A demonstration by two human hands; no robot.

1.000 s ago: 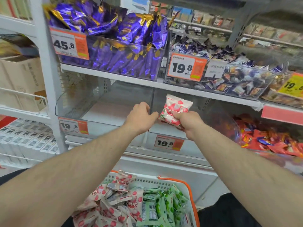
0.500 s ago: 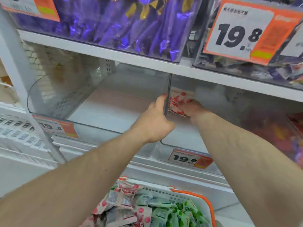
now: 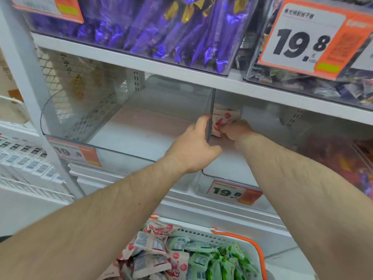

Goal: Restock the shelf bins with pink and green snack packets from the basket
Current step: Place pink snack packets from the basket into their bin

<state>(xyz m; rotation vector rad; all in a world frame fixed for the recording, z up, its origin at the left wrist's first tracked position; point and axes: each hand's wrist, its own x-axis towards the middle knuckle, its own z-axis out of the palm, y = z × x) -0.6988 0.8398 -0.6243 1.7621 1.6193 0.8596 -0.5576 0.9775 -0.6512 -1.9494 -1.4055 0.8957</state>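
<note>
My right hand (image 3: 236, 131) reaches deep into the right clear shelf bin (image 3: 228, 168) and pinches a pink-and-white snack packet (image 3: 225, 120) held upright near the bin's left wall. My left hand (image 3: 194, 146) grips the dark divider edge (image 3: 210, 118) between the two bins, thumb against it. The left clear bin (image 3: 101, 122) holds no packets. Below, the white basket with an orange rim (image 3: 256, 247) holds several pink packets (image 3: 157, 241) on its left and green packets (image 3: 222, 259) on its right.
The shelf above carries a bin of purple wrapped sweets (image 3: 161, 29) and a bin of mixed dark sweets with a 19.8 price card (image 3: 306, 39). A red-wrapped snack bin (image 3: 343, 158) sits at the right. A white upright post (image 3: 26, 81) stands at the left.
The camera has moved closer to the shelf. My right hand went from in front of the bins into the right bin with the pink packet. My left hand took hold of the divider.
</note>
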